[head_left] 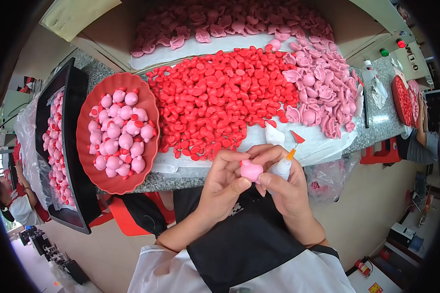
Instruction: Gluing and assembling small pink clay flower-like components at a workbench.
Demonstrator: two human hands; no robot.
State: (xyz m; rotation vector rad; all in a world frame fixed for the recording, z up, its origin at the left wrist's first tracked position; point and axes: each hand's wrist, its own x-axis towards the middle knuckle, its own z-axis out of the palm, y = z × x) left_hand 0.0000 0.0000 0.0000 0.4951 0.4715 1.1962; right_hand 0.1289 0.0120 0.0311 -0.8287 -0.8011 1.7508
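Pinching a smooth, rounded pink piece (252,172) with a red part (241,163) at its left, the left hand (222,187) and right hand (290,193) are nearly closed near the table's edge (178,182); the right also grips an orange-tipped bottle (281,169). Yellow paper (78,17) bears faint, illegible marks.

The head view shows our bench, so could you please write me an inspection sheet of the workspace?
Surface: grey speckled table, partly covered by a white sheet.
Job's things: pink piece, small bottle with an orange tip, piled red pieces and pink petals; red bowl and black tray, both holding pink-and-red pieces.
Clutter: white scrap beside the red pieces.
Hands: left hand grips the pink piece; right hand touches it too and holds the small bottle.
Cables: nothing seen around the hands.
Surroundings: a person at far left, another at far right; fire extinguisher at lower right.
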